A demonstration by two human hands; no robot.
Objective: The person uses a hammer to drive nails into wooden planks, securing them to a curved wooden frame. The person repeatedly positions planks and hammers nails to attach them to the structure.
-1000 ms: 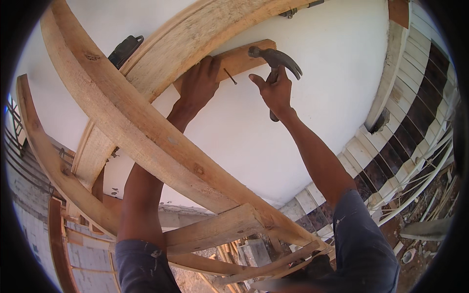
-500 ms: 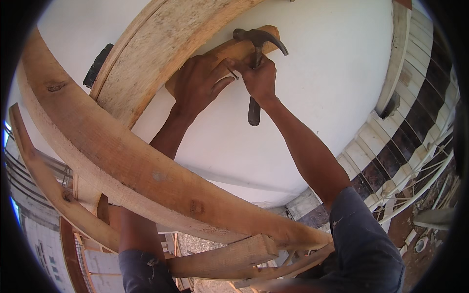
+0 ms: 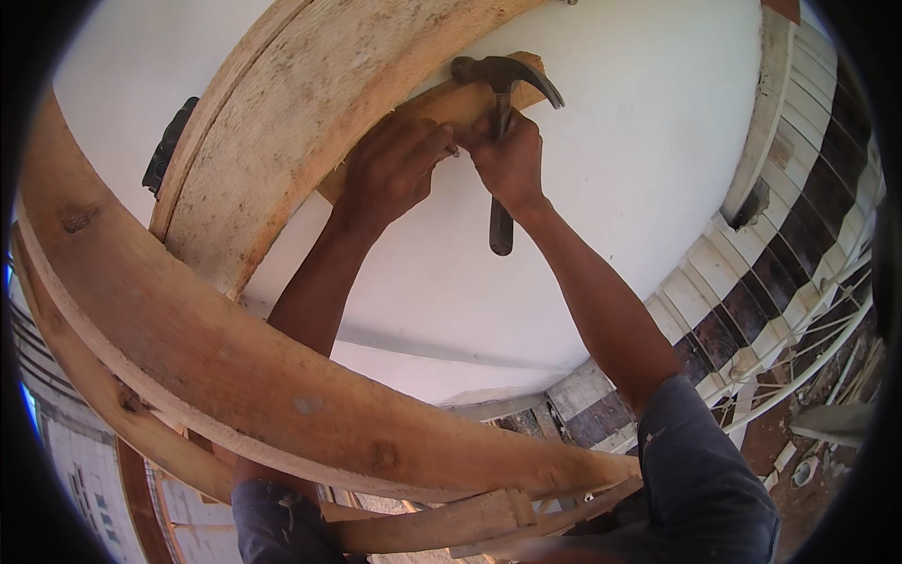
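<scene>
My right hand (image 3: 508, 160) is closed round the handle of a claw hammer (image 3: 504, 230). The dark head lies uppermost with its claw toward the right. Close beside it, my left hand (image 3: 393, 171) has its fingers curled in a pinch, with what looks like a nail (image 3: 454, 150) poking out at their tips. The right fingertips almost meet it. Both hands are in front of a short wooden block (image 3: 434, 101), which lies along the white wall beside a broad beam. My left hand hides part of the block.
The broad rough beam (image 3: 348, 103) slants across the upper left. A long wooden beam (image 3: 235, 376) crosses in front of me, over my left forearm. Below it are more boards (image 3: 442, 526). A dark object (image 3: 171, 146) sits by the beam. White metal bars (image 3: 799, 348) and rubble (image 3: 832, 470) lie right.
My left thumb and fingers, spread apart before, have closed in around the nail. The hammer and right hand have shifted slightly right and down. The view has tilted a little.
</scene>
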